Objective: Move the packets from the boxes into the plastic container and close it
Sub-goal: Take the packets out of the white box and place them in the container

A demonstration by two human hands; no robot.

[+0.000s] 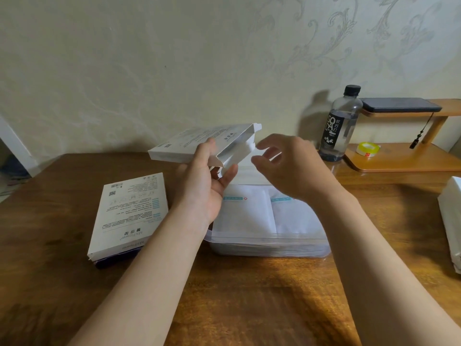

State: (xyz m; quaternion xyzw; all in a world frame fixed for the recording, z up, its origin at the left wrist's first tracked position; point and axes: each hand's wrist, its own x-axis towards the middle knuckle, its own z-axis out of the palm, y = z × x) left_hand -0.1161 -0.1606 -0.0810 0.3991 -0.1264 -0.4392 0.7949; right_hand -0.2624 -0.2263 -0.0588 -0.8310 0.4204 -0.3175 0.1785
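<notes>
While the left hand (207,186) grips it, box (199,143): raised above container (269,248), open end right.
Right hand (287,166): loosely spread, empty, just beside that opening.

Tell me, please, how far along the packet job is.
Done: packets lie in the plastic container. In hand: the left hand grips an open box above it, the right hand empty at its mouth. Left: emptying it, perhaps the second box, then closing.
</notes>
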